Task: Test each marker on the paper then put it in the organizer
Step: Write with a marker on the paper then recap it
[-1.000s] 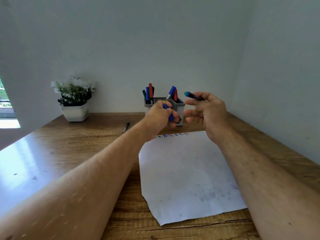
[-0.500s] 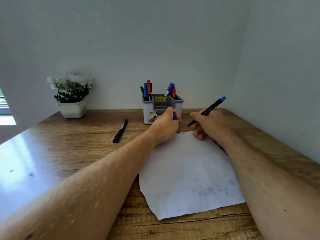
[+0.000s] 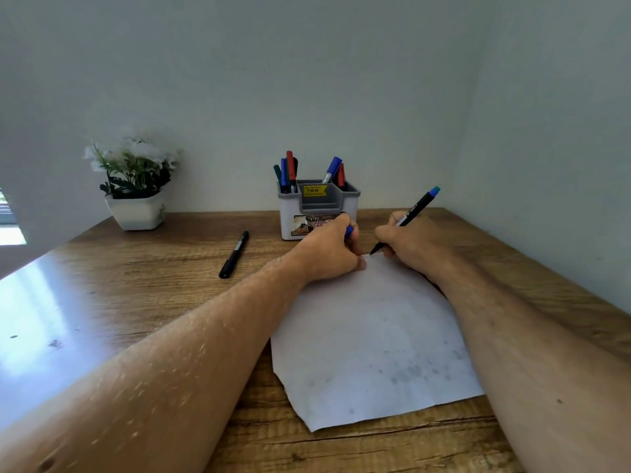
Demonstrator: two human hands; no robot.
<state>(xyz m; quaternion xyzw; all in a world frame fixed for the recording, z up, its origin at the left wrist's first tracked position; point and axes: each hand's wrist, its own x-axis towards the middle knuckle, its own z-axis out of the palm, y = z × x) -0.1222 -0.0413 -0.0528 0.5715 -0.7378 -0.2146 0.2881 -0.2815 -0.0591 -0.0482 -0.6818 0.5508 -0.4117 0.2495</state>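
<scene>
A white sheet of paper (image 3: 368, 339) lies on the wooden desk. My right hand (image 3: 409, 244) grips a black marker with a blue end (image 3: 415, 209), its tip touching the paper's far edge beside small coloured marks. My left hand (image 3: 327, 250) rests on the paper's far left corner and holds a blue cap (image 3: 349, 231) in curled fingers. The grey and white organizer (image 3: 300, 216) stands behind the hands with several markers upright in it. A black marker (image 3: 234, 254) lies on the desk to the left.
A white pot with white flowers (image 3: 135, 186) stands at the back left against the wall. Walls close the desk at the back and right. The wooden desk (image 3: 119, 302) reaches left to a glossy, sunlit patch.
Both hands came down from in front of the organizer to the paper. The right hand turned the marker tip-down and set it on the far edge; the left settled on the paper.
</scene>
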